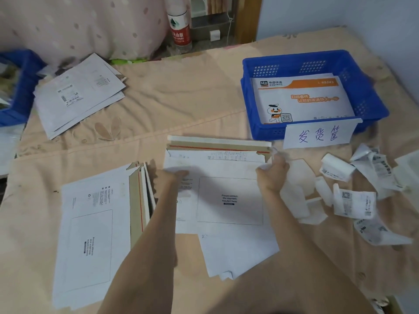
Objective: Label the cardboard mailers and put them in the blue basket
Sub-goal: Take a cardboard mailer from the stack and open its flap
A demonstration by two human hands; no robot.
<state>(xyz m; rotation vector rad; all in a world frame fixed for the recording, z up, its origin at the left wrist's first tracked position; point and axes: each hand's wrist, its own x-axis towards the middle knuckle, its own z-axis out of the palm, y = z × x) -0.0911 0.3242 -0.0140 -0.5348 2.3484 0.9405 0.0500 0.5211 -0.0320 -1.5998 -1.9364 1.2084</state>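
**Mailer held flat at centre frame, basket waiting upper right**

Hands sit on the open cardboard mailer [217, 189] in the middle of the frame. The left hand [171, 177] presses down on its left edge with fingers that look fairly straight, probably to stop it sliding on the cloth. The right hand [273, 173] is curled at the mailer's upper right corner, apparently pinching the sheet tucked under the flap, though blur there makes the exact grip hard to read.

The printed waybill box faces up and is still blank, so I judge this one unlabelled. A stack of unlabelled mailers [95, 234] lies at lower left, close to hand, and loose labels [360, 196] (some curled, their print too small to read) are scattered at right.

The blue basket [315, 62] at upper right already holds one printed mailer [301, 98]. A second blue bin [20, 87] is cut off at the left edge, its contents unclear. The forearms hide the mailer's lower edge.
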